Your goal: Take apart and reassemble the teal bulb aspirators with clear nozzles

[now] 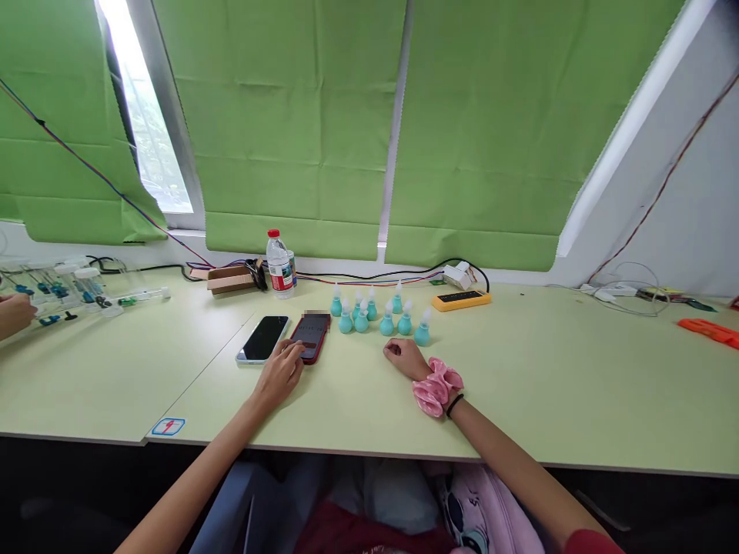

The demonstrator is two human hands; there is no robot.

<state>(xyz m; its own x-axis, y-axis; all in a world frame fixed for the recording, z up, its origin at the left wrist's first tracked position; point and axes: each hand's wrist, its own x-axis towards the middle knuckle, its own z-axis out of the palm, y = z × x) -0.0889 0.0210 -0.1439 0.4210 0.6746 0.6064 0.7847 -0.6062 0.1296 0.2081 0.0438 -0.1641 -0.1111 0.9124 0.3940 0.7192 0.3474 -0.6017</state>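
Note:
My left hand (282, 374) lies across the lower edge of a red-cased phone (313, 332), its fingers stretched out and the fingertips at the lit screen. Just left of it is a second phone (264, 338) with a dark screen and pale case, lying flat. My right hand (406, 358) rests on the table in a loose fist, with nothing visible in it. In front of that hand stand several small turquoise squeeze bulbs with whitish tips, the nearest being this bulb (421, 334). A pink scrunchie (437, 387) and a black band circle my right wrist.
A water bottle (280, 265) stands at the back beside an open cardboard box (234, 278). A yellow power strip (460, 300) lies behind the bulbs, with cables along the wall. At far left, another person's hand (16, 315) is near clear tubes. An orange object (710, 332) lies far right.

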